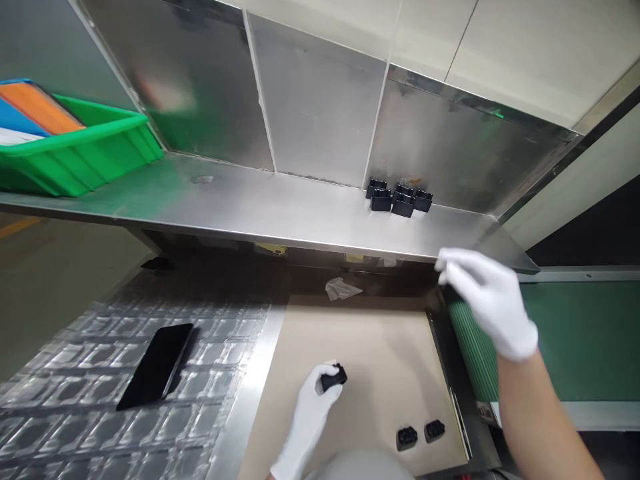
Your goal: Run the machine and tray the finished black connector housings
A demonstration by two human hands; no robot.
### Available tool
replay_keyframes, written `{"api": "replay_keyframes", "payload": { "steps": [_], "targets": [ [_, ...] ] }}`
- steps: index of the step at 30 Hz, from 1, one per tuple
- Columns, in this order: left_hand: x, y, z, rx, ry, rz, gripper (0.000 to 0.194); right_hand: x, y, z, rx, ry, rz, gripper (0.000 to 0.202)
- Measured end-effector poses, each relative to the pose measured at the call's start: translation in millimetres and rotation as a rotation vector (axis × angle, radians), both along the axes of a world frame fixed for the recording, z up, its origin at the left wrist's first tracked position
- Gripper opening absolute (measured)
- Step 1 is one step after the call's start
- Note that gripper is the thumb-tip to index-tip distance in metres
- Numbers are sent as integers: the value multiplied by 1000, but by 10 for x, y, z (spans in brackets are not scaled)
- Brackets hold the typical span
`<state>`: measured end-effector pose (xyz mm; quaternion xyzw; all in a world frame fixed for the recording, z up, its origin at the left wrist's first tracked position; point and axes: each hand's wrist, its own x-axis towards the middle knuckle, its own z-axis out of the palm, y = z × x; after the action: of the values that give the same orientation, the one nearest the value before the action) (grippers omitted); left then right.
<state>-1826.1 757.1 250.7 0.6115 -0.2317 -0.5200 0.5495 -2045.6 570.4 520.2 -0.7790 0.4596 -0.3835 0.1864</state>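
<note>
My left hand (311, 410), in a white glove, grips a small black part (333, 378) above the beige work surface (350, 333). My right hand (487, 300), also gloved, is raised near the shelf's front edge at the right; its thumb and fingers are bent toward each other, and whether anything is between the tips cannot be made out. Two black parts (407, 437) (435, 430) lie on the beige surface at the lower right. Several black housings (403, 205) stand grouped on the metal shelf (300, 213).
A green bin (95, 153) holding orange and blue items sits on the shelf's left end. A black phone (156, 365) rests on clear plastic trays (100, 400). Crumpled white paper (341, 289) lies under the shelf. A green conveyor belt (590, 340) is at the right.
</note>
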Motion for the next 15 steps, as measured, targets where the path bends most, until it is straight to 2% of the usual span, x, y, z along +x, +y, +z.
{"api": "replay_keyframes", "payload": {
  "steps": [2, 4, 6, 7, 9, 11, 13, 15],
  "targets": [
    [-87, -29, 334, -94, -54, -73, 34, -44, 623, -427, 337, -161, 65, 28],
    [-216, -73, 661, -220, -193, -194, 40, -32, 1077, -913, 583, -479, -60, 40],
    [-398, -120, 889, -382, -411, -424, 49, 6, 1361, -1347, 833, -788, -114, 51],
    [-512, -137, 943, -472, -524, -582, 53, 13, 1451, -1526, 917, -895, -154, 55],
    [-773, -136, 912, -647, -704, -893, 60, -38, 1564, -1812, 986, -1042, -297, 54],
    [-1033, -67, 715, -753, -799, -1104, 61, -183, 1654, -2041, 1031, -1183, -455, 41],
    [-1211, 60, 422, -795, -788, -1171, 58, -362, 1788, -2234, 1136, -1389, -563, 29],
    [-1250, 193, 116, -777, -700, -1139, 52, -514, 1993, -2341, 1200, -1563, -677, 26]
  ]
}}
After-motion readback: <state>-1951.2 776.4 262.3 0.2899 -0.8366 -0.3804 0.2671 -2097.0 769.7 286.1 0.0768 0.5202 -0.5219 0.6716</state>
